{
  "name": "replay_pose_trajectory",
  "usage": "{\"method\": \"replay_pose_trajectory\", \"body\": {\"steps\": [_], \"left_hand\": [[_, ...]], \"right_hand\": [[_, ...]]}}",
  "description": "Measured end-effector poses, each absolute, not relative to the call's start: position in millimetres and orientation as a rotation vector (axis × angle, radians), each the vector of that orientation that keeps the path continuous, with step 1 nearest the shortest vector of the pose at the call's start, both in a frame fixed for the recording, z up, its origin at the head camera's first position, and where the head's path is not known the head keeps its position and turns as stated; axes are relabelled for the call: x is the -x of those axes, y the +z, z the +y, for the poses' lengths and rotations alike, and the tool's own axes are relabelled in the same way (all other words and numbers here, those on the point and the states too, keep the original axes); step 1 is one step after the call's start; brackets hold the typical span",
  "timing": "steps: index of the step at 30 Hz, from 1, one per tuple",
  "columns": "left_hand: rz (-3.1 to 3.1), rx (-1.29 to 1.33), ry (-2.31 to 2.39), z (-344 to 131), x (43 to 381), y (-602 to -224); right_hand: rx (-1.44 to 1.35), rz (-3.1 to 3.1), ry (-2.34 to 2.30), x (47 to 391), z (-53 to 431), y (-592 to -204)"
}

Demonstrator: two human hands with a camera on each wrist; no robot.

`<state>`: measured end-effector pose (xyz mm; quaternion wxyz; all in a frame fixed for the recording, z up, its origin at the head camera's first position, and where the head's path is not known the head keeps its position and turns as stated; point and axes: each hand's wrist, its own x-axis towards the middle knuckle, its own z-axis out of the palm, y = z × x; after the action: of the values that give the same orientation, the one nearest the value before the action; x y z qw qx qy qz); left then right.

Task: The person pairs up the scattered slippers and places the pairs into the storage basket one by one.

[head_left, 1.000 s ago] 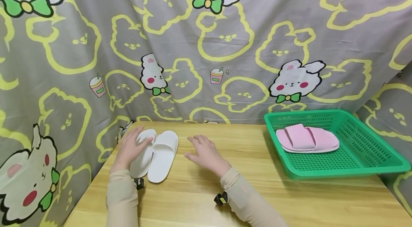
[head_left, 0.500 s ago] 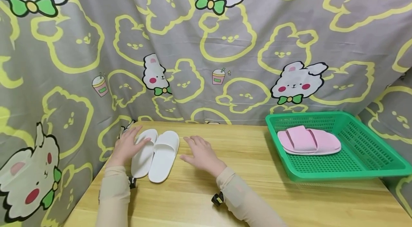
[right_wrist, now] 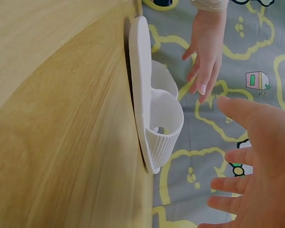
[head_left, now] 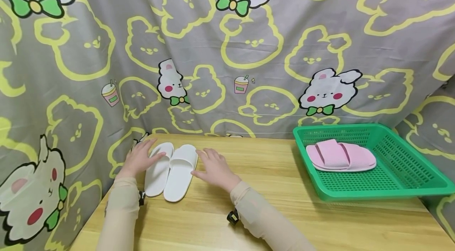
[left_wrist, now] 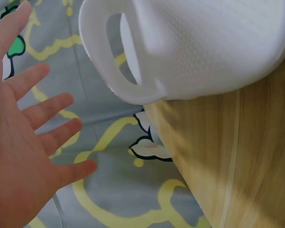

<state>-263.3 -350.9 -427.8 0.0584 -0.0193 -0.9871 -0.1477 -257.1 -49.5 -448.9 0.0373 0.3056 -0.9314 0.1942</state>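
Note:
Two white slippers lie side by side at the left of the wooden table, toes pointing to the back: a left slipper [head_left: 156,178] and a right slipper [head_left: 179,180]. My left hand [head_left: 136,160] hovers at the outer side of the left slipper and hides part of it; its fingers are spread in the left wrist view, holding nothing. On the other side, my right hand [head_left: 216,170] is beside the right slipper, thumb close to its edge. In the right wrist view that hand [right_wrist: 263,156] has straight, spread fingers, apart from the white slipper [right_wrist: 141,80].
At the right of the table [head_left: 270,211] stands a green plastic basket [head_left: 384,193]. Pink slippers [head_left: 337,158] lie inside its left part. A grey patterned curtain [head_left: 263,104] hangs behind the table and along its left side.
My right hand has moved left, closer to the right white slipper. My left hand has shifted slightly left. The slippers have stayed in place on the table.

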Motion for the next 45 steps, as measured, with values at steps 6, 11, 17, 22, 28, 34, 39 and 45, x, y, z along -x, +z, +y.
{"method": "replay_pose_trajectory", "body": {"steps": [6,11,17,22,28,34,39,45], "left_hand": [[-3.003,0.058,-0.437,-357,270,-431],[-2.999,0.075,-0.432,-361,274,-431],[-3.006,0.094,-0.462,-362,277,-430],[-3.028,0.083,-0.455,-361,278,-431],[-3.04,0.1,-0.452,-364,282,-433],[-3.075,0.099,-0.461,-364,286,-437],[-3.104,0.097,-0.5,-363,289,-439],[-3.119,0.114,-0.55,-363,292,-442]], "right_hand": [[-0.948,-2.89,0.603,261,-59,-450],[-0.949,-2.938,0.625,268,-67,-454],[-0.916,-2.979,0.625,277,-72,-462],[-0.902,-2.988,0.631,284,-73,-466],[-0.901,-2.988,0.632,288,-76,-467],[-0.912,-2.995,0.678,289,-80,-468],[-0.906,-3.006,0.72,291,-84,-469],[-0.922,-3.014,0.738,295,-90,-471]]}}
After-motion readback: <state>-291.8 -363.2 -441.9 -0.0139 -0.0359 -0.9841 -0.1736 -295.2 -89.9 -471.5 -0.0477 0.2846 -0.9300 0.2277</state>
